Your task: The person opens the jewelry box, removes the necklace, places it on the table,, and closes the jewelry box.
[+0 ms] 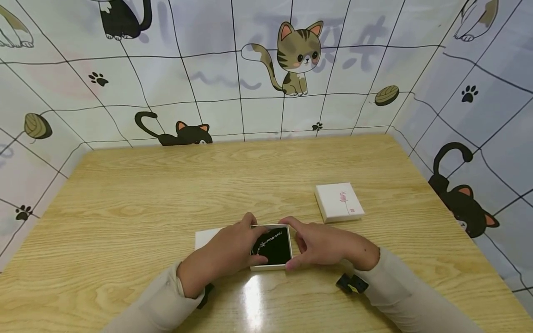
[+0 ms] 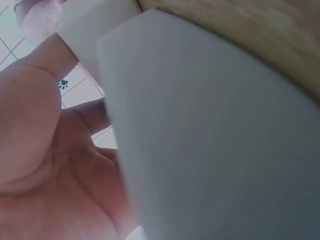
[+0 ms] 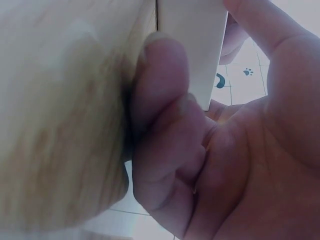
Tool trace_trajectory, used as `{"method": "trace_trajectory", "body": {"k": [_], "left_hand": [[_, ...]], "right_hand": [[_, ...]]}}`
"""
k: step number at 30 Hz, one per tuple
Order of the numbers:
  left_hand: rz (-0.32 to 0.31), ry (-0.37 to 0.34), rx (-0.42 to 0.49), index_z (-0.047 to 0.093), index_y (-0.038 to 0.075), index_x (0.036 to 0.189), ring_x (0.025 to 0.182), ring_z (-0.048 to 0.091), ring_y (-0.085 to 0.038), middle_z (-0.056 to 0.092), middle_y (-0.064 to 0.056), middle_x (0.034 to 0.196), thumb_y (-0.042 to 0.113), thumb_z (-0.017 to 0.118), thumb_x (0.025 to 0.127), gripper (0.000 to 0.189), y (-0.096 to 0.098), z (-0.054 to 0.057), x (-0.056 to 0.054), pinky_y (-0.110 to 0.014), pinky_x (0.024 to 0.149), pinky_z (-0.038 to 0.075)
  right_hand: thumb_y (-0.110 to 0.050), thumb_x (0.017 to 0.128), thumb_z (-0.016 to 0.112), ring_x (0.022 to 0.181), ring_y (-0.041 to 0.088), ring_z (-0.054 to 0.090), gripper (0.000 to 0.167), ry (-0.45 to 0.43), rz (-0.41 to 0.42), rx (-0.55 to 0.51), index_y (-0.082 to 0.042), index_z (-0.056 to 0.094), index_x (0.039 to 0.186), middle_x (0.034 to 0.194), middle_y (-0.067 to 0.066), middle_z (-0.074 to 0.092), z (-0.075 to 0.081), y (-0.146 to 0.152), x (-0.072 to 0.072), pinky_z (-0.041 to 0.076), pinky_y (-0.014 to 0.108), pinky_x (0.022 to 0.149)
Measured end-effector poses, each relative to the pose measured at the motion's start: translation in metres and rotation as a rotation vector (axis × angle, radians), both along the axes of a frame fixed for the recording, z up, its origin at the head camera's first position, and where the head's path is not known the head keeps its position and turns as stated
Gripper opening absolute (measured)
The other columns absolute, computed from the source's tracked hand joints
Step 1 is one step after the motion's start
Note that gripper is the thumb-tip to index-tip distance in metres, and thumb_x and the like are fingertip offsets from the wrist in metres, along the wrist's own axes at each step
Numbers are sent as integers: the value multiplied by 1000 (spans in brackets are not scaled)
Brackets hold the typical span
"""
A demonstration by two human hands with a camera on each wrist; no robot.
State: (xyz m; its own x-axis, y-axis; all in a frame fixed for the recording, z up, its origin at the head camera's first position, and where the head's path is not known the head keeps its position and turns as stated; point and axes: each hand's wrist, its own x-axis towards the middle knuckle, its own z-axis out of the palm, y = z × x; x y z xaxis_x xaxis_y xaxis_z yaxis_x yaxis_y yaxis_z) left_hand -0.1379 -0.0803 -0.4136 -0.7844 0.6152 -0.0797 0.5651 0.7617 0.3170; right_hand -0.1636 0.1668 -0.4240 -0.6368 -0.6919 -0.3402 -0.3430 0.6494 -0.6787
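Note:
A small white jewelry box (image 1: pixel 269 267) lies uncovered on the table, with a black lining (image 1: pixel 276 252) inside. On the lining rests a thin silvery chain (image 1: pixel 271 238), its left end hidden under my left hand. My left hand (image 1: pixel 233 247) grips the box's left part, thumb at the front edge and fingers at the back edge. At the other end, my right hand (image 1: pixel 322 243) holds the box between thumb and index finger at its front and back corners. In the right wrist view, the remaining right fingers (image 3: pixel 162 125) are curled close over the tabletop.
A second white piece (image 1: pixel 206 237) lies left of the jewelry box, partly behind my left hand; it looms large in the left wrist view. Farther back right sits a white box or lid (image 1: pixel 339 202) with a pink flower print. Cat-patterned cloth (image 1: pixel 216 74) borders the wooden table (image 1: pixel 166 185).

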Motion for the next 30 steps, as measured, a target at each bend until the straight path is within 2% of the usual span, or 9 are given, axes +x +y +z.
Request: {"method": "trace_trajectory", "body": {"k": [14,23,30], "left_hand": [[28,-27,46,65,7,128,83,60,-15,50,-9,119,38,83,81,60,1,0,1,-28,70,53],[18,61,34,65,7,123,80,58,-14,48,-7,117,39,86,77,60,3,-4,2,-27,68,51],[-3,140,33,64,5,119,79,59,-13,48,-5,108,39,87,76,59,3,-3,5,-26,68,52]], "right_hand": [[-53,81,78,55,4,51,92,10,-15,2,-18,30,150,68,-8,58,1,0,1,42,24,53],[-53,81,78,56,5,50,92,-7,-21,2,-18,30,150,68,-7,57,1,0,2,41,23,53],[-53,81,78,56,4,50,91,5,-8,-4,-18,30,150,67,-8,57,2,0,1,42,23,53]]}}
